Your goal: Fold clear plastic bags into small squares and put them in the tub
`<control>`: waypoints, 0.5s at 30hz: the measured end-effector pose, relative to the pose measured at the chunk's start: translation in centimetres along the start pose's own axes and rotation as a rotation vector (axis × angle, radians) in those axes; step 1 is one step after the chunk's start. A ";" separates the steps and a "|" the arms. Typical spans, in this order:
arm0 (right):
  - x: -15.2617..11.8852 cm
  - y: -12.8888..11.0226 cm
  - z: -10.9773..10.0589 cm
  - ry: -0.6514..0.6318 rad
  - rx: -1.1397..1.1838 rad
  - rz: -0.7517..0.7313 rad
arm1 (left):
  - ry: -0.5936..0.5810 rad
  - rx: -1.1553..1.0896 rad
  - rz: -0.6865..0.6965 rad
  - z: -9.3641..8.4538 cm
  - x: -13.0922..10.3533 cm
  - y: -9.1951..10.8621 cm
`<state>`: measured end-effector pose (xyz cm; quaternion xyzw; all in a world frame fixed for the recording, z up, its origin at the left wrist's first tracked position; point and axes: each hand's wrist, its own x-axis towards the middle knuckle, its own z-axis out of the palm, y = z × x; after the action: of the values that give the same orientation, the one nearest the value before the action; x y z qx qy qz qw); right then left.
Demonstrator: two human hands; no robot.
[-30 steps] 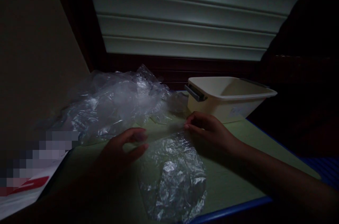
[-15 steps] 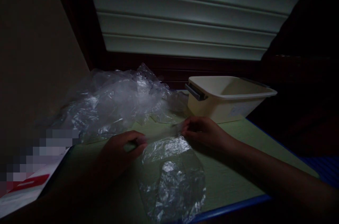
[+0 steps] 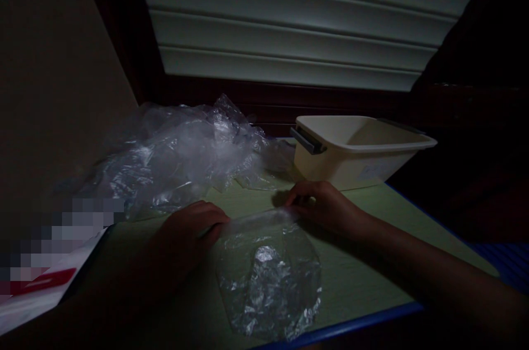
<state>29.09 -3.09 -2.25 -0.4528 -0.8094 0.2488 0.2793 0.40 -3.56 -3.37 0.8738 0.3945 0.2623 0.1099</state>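
Observation:
A clear plastic bag (image 3: pixel 273 278) lies on the pale green tabletop (image 3: pixel 351 273), its far edge stretched between my hands. My left hand (image 3: pixel 194 229) pinches the left corner of that edge, thumb against fingers. At the right corner, my right hand (image 3: pixel 318 204) is closed on the film between thumb and fingertips. The bag's body is wrinkled and shiny and reaches toward the table's front edge.
A large heap of crumpled clear plastic bags (image 3: pixel 185 157) fills the back left of the table. At the back right stands a cream plastic bin (image 3: pixel 330 162) with dark handles. A louvred panel (image 3: pixel 289 19) rises behind. White-and-red packaging (image 3: pixel 45 289) is at the left edge.
The bag's far edge, raised and blurred before, has come down and now lies flatter. My left fingers have closed further, and both hands have stayed nearly in place.

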 end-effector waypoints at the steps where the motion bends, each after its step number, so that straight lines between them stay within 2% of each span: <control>1: 0.0 0.0 0.0 -0.006 -0.024 -0.021 | -0.010 0.017 0.025 0.0 -0.1 -0.1; 7: -0.1 -0.2 -0.2 -0.058 -0.150 -0.151 | -0.074 0.098 0.117 0.0 -0.2 -0.3; 11: -0.2 -0.1 -0.2 -0.078 -0.318 -0.238 | -0.063 0.171 0.197 -0.5 -0.2 0.1; 15: -0.3 -0.1 -0.3 -0.084 -0.378 -0.262 | -0.101 0.297 0.278 -1.2 -0.3 0.1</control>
<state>29.35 -3.39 -2.00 -0.3775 -0.9043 0.0733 0.1856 -0.36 -3.90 -2.47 0.9385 0.2983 0.1697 -0.0379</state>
